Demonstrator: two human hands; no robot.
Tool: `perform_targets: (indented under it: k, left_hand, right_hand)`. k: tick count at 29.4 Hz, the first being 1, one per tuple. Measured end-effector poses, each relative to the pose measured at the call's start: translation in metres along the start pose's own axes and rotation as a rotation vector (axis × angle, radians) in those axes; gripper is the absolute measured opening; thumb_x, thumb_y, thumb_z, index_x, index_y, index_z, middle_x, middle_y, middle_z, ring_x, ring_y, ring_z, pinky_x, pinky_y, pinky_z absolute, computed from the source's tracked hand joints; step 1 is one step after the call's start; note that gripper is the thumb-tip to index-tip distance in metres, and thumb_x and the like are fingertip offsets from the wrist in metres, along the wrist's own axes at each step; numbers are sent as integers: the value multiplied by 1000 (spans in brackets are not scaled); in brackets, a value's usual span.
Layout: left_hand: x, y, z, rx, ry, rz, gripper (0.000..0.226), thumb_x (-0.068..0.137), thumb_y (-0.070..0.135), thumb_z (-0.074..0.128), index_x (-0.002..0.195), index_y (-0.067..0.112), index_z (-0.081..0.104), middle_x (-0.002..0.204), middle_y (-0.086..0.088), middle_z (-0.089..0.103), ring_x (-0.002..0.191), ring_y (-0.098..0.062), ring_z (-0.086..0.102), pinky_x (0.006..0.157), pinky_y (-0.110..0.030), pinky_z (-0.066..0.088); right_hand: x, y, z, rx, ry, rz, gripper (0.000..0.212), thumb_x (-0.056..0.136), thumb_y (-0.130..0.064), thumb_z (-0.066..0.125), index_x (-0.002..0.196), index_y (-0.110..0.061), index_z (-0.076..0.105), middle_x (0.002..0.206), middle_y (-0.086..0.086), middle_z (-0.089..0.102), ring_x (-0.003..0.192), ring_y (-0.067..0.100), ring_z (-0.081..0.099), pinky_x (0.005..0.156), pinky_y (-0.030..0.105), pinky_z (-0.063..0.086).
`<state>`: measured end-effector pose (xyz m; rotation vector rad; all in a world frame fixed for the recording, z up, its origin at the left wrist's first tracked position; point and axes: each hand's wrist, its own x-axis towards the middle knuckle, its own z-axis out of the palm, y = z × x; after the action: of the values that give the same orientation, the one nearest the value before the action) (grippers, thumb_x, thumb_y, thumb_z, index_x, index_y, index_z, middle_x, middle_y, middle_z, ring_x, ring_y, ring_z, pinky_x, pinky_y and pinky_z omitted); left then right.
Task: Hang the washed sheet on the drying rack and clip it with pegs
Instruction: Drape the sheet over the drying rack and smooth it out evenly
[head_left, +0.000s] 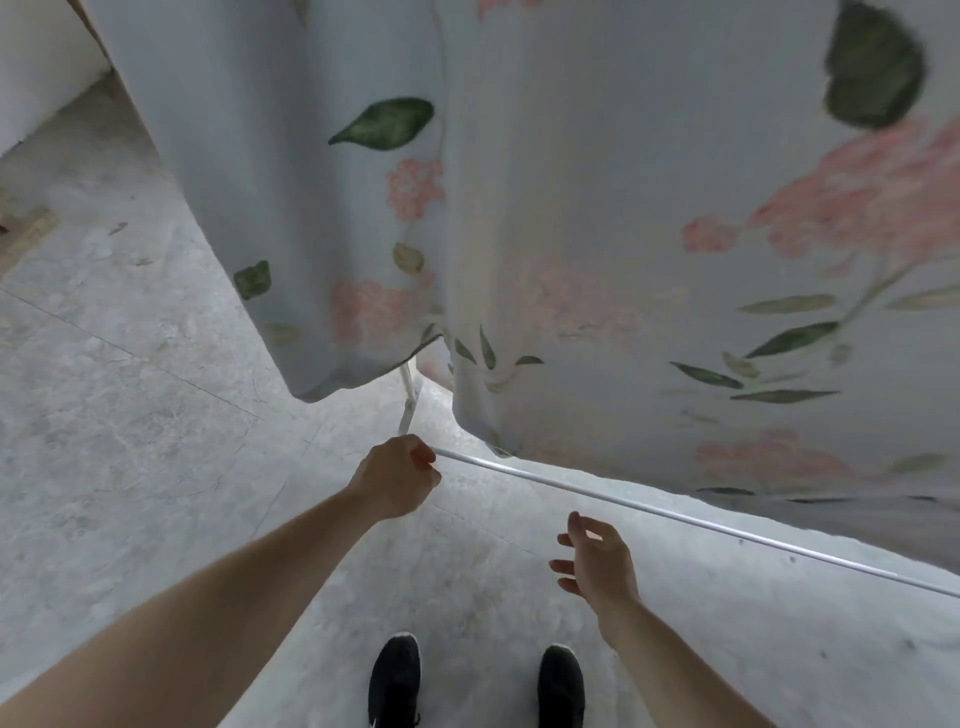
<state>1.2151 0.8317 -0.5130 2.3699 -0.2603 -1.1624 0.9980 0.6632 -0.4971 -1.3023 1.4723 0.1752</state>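
Note:
A pale sheet (571, 208) printed with pink flowers and green leaves hangs over the drying rack and fills the upper part of the view. Its lower edges end just above the floor. A thin white rack bar (675, 512) runs from the centre down to the right, below the sheet's hem. My left hand (397, 475) is closed around the left end of that bar, near a white rack leg (408, 405). My right hand (597, 564) hovers below the bar with fingers spread and nothing in it. No pegs are visible.
The floor (156, 389) is grey marbled tile. A white wall base (36, 78) stands at the upper left. My two black shoes (395, 680) are at the bottom centre, close to the rack.

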Motion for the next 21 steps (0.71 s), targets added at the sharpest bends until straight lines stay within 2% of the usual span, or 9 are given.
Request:
perform_targets:
  k: [3,6,10,14,17,21]
  left_hand:
    - [-11,34,32,-18,-32,50,13,87,29,72,93,34,61,105,11,73,91,-17,72,89,-39,60]
    - [-15,71,68,-103,-29,29,16,83,31,73,94,33,61,102,13,72,93,-20,73,88,-43,61]
    - [-16,120,120,-377,11,-144,27,89,19,74,114,18,63,99,-3,74,89,-23,76,70,-37,65]
    - [-5,158,174,-628,46,-291,48,93,19,74,135,11,53,102,-8,68,89,-22,74,69,-37,64]
    - [11,169,194,-799,49,-344,62,94,24,75,146,8,46,114,-10,65,95,-23,74,67,-39,64]
    - [34,185,232,-855,14,-371,81,95,30,75,158,9,30,129,-10,60,98,-22,74,68,-38,65]
  right_hand:
    - [7,3,-37,62,40,5,41,103,-41,56,136,-17,53,112,1,71,78,21,76,62,32,59]
    - [23,7,-76,142,56,16,45,103,-40,57,140,-16,50,118,5,70,80,21,76,61,32,60]
    - [53,21,-134,178,44,44,50,102,-40,58,145,-17,47,131,7,65,84,21,76,64,34,61]
    - [85,30,-192,270,19,71,53,101,-39,61,147,-17,46,134,9,64,86,22,75,62,33,61]
    - [109,22,-214,314,18,63,58,101,-39,61,151,-16,42,134,10,63,90,21,74,64,35,62]
    - [156,28,-232,391,20,112,66,101,-42,59,155,-13,36,137,11,59,94,19,70,66,37,63]
